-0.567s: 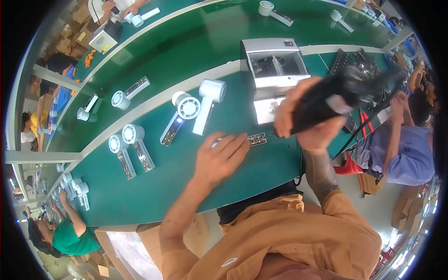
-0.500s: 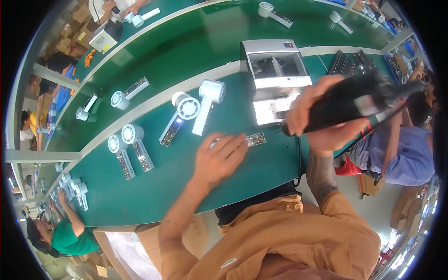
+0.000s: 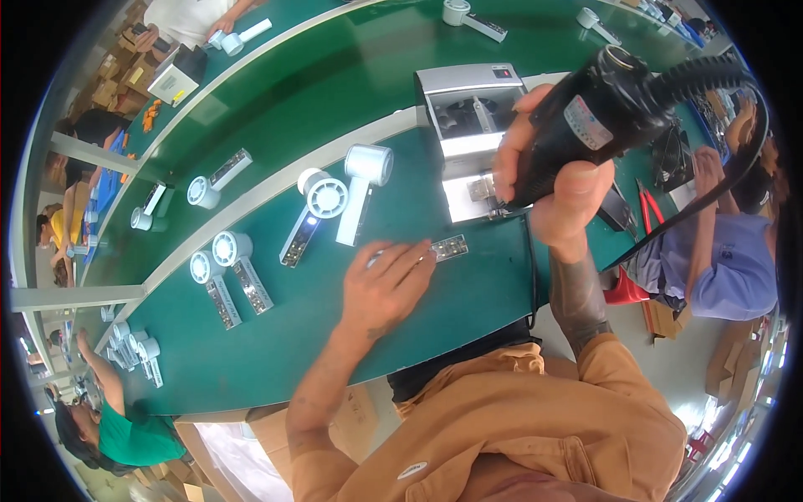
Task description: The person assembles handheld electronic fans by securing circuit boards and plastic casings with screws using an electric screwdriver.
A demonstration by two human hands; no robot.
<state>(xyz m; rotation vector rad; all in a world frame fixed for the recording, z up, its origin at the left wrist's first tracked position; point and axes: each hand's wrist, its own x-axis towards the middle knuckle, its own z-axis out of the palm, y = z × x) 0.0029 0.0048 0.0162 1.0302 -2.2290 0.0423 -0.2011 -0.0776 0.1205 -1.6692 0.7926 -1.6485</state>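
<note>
My right hand (image 3: 556, 180) is wrapped round a black electric screwdriver (image 3: 577, 125) with a corded end, held tilted over the front of a silver screw feeder (image 3: 477, 77). The screwdriver's tip is close to the feeder's lower plate; whether they touch, I cannot tell. On the green bench my left hand (image 3: 391, 284) closes over a small handheld fan, mostly hidden by the fingers. Only its opened handle (image 3: 452, 248), with a circuit board inside, pokes out to the right. Left of it lie two pale blue fans (image 3: 326, 198) (image 3: 368, 165) close together.
Further left rest two more fans (image 3: 230, 248) with exposed boards. A raised metal edge (image 3: 276, 186) divides my bench from a green belt carrying several fans (image 3: 203, 191). Red-handled pliers (image 3: 648, 205) lie at right, near the screwdriver's cable (image 3: 703, 205). Other people work around the bench.
My right hand has tipped the screwdriver more upright, its tip still by the screw feeder. My left hand stays over the fan. The view has shifted slightly.
</note>
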